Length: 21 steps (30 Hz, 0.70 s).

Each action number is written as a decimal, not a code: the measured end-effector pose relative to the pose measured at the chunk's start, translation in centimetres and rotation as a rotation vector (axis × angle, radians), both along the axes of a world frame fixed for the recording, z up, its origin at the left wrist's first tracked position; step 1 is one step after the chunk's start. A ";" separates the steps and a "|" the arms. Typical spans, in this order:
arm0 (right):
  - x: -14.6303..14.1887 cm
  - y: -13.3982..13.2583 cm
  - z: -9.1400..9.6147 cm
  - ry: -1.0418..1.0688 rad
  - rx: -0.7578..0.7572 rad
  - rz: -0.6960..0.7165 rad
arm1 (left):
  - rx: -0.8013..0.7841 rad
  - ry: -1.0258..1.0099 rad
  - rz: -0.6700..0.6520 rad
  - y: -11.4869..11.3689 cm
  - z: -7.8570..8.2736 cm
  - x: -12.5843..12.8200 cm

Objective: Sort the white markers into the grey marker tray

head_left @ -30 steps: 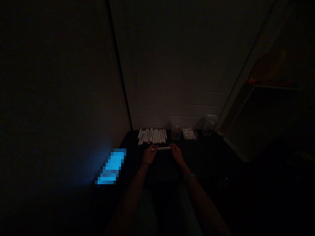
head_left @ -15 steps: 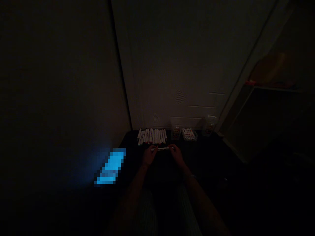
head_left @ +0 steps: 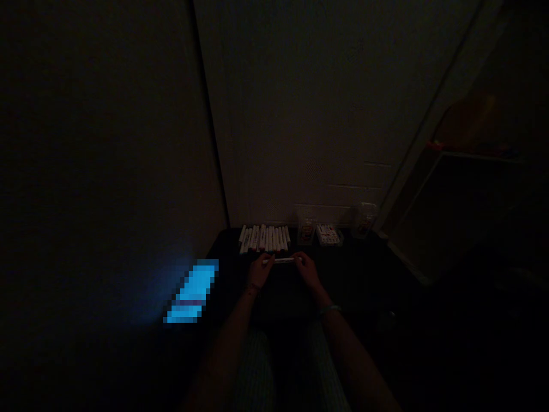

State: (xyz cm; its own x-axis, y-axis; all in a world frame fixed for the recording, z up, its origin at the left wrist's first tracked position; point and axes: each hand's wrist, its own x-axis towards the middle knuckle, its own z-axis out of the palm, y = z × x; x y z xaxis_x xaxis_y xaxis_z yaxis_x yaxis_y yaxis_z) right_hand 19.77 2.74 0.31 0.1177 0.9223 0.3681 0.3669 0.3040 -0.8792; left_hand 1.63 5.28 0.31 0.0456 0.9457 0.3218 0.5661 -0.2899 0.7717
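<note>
A slim white marker (head_left: 283,260) lies crosswise between my two hands, low over the dark table (head_left: 360,280). My left hand (head_left: 259,271) pinches its left end, and my right hand (head_left: 307,268) grips the right end. Both hands are closed on it; the dim light hides the finger details. Just beyond my left hand, several white markers (head_left: 265,237) lie side by side in a row, some with dark or reddish ends.
Behind my right hand stands a clear plastic case (head_left: 306,230) with a printed label. Beside it lies an open case of markers (head_left: 329,234), and farther right another clear container (head_left: 364,220). A glowing blue screen (head_left: 195,289) is at the left. A wall (head_left: 300,114) rises behind the table.
Almost nothing differs. Both hands keep hold of the marker in the same place, and the view has grown slightly darker.
</note>
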 end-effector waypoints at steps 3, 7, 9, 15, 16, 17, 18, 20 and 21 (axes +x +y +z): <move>-0.1 0.0 0.0 0.007 -0.012 0.001 | 0.004 -0.007 -0.008 0.2 -0.2 0.0; -0.1 0.0 -0.1 0.019 -0.007 -0.004 | -0.009 -0.016 -0.004 0.3 -0.3 0.0; -0.1 0.0 -0.2 0.015 -0.004 0.005 | -0.018 -0.021 0.005 0.2 -0.3 0.0; 0.1 0.0 -0.2 0.013 0.030 0.013 | 0.003 -0.012 0.011 0.2 -0.2 0.1; 0.1 0.1 -0.2 0.016 0.038 0.015 | 0.001 -0.001 0.017 0.2 -0.2 0.0; 0.1 0.1 -0.2 0.020 0.036 0.014 | -0.003 0.009 0.021 0.2 -0.3 0.0; 0.1 0.1 -0.3 0.024 0.027 0.011 | -0.007 0.017 0.022 0.2 -0.3 0.0; 0.0 0.2 -0.4 0.031 0.010 0.004 | -0.005 0.020 0.015 0.2 -0.2 0.0; -0.1 0.3 -0.5 0.032 0.006 0.003 | 0.000 0.016 0.013 0.1 -0.2 0.0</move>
